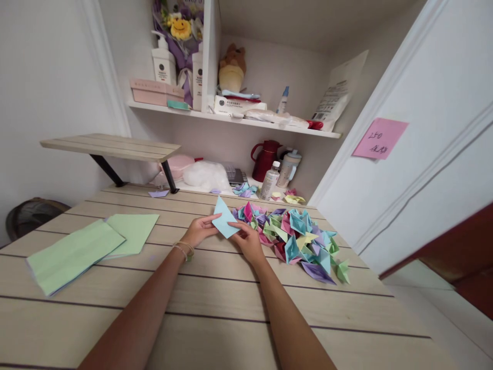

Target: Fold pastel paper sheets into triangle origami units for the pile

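Observation:
A folded piece of light blue paper (225, 218) is held up between my two hands, just above the wooden table. My left hand (200, 229) pinches its left edge, thumb and fingers closed on it. On the other side, my right hand (247, 241) grips the paper's lower right edge. Close by on the right lies a heap of folded paper boats (290, 234) in blue, pink, green, purple and yellow. Farther left rest stacks of green paper sheets (77, 252), one rectangular pile overlapping another pile.
A small raised wooden shelf (115, 147) on black legs stands at the back left. Behind the heap are a clear bottle (270, 181), a red jug (265, 160) and a pale tumbler (289, 168). A white shelf (231, 118) with bottles and boxes spans above.

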`<act>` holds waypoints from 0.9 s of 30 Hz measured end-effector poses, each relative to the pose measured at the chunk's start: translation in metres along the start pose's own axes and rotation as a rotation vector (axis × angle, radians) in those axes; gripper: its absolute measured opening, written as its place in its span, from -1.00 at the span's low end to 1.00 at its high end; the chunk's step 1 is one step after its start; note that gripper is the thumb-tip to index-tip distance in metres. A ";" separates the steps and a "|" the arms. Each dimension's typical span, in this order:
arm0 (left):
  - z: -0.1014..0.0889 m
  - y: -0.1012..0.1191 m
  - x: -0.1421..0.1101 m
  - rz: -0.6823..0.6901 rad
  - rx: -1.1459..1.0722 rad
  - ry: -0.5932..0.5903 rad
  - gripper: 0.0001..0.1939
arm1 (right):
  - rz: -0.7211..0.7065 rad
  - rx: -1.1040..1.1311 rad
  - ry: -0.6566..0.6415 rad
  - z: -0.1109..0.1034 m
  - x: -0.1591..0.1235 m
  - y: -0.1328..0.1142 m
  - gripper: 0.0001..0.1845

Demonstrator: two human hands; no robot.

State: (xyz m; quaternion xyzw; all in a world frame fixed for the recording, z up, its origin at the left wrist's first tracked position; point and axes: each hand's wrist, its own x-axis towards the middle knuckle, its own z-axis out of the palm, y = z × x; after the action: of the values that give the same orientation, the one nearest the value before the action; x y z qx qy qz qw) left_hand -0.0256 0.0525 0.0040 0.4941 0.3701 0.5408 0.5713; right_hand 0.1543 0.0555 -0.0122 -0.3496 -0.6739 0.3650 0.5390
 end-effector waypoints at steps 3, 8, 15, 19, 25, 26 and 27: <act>0.001 0.001 -0.002 -0.026 0.022 -0.014 -0.38 | 0.037 0.068 0.056 0.000 0.001 0.000 -0.81; 0.000 -0.001 0.000 -0.005 0.088 0.044 -0.56 | 0.165 0.167 0.078 -0.001 0.001 0.002 -0.76; 0.000 -0.001 0.002 0.033 0.128 0.044 -0.43 | 0.198 0.246 0.084 0.002 0.002 0.005 -0.51; 0.002 0.001 0.000 0.010 0.159 0.029 -0.19 | 0.227 0.241 0.043 0.001 0.001 0.005 -0.40; 0.002 -0.001 0.001 -0.007 0.168 0.057 -0.59 | 0.266 0.345 0.081 0.001 0.003 0.006 -0.49; 0.002 -0.002 0.001 -0.006 0.158 0.070 -0.61 | 0.263 0.345 0.077 0.001 0.003 0.006 -0.51; 0.002 -0.002 0.002 -0.007 0.148 0.082 -0.63 | 0.259 0.339 0.070 0.002 0.003 0.006 -0.52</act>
State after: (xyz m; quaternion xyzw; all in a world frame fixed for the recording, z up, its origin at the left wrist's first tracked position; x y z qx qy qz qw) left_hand -0.0229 0.0540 0.0029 0.5112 0.4335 0.5299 0.5196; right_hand 0.1526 0.0611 -0.0162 -0.3500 -0.5333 0.5267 0.5619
